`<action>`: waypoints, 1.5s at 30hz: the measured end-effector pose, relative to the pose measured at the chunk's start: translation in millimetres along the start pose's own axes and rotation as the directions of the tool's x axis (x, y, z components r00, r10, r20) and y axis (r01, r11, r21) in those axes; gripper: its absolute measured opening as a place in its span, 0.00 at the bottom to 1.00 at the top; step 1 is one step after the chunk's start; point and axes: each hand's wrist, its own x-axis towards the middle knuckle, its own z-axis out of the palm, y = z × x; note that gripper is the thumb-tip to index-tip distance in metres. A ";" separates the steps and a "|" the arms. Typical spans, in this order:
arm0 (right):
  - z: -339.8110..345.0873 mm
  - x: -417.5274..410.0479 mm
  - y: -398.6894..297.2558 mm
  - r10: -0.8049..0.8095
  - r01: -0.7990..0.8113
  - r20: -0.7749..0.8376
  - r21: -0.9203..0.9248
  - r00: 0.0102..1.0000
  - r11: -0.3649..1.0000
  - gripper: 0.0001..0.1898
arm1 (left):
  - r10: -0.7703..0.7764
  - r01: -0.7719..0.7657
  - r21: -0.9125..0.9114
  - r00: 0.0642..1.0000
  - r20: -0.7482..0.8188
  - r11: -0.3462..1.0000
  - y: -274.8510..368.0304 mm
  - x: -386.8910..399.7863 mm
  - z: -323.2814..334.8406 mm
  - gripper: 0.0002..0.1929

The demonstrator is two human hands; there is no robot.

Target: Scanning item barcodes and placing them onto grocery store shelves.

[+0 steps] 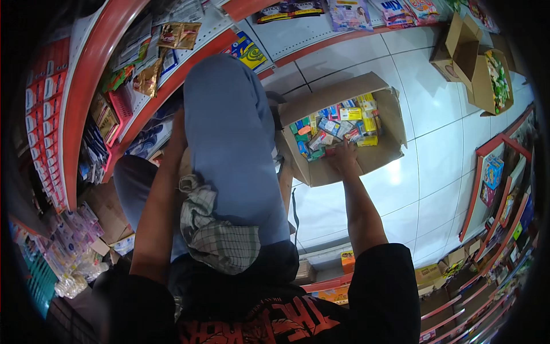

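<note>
My right hand (343,155) reaches over the near wall into an open cardboard box (331,95) on the tiled floor. Its fingers are among small packets and boxed bars, by a red packet (354,135); whether they grip one I cannot tell. Yellow boxes (350,113), blue-and-white packs (329,126) and green ones lie jumbled in the box. My left hand (178,118) is by the lower shelf, left of my raised knee, its fingers mostly hidden. A checked cloth (223,243) lies on my lap.
Red-edged shelves (96,86) with sachets and a pink basket (120,112) stand at the left. Sachets lie on the shelf ahead. More open cartons (462,56) are on the floor at the upper right. Stocked shelves (477,180) stand at the right. Plastic-wrapped packs (71,241) lie lower left.
</note>
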 end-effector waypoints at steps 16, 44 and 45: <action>-16.7 -30.6 40.1 -0.028 0.049 -0.061 0.370 0.998 0.928 0.23 | 0.029 0.054 -0.403 0.980 0.198 0.914 260.5 -110.7 -93.3 0.30; -398.0 -361.7 -347.9 -0.529 0.941 -0.787 0.331 0.319 0.076 0.32 | 0.376 -0.517 -0.210 0.797 -0.473 0.830 259.3 -141.1 -320.6 0.41; -402.0 -362.1 -347.8 -0.547 0.968 -0.801 0.241 0.243 0.077 0.32 | 0.379 -0.523 -0.221 0.796 -0.472 0.823 260.5 -143.7 -309.6 0.41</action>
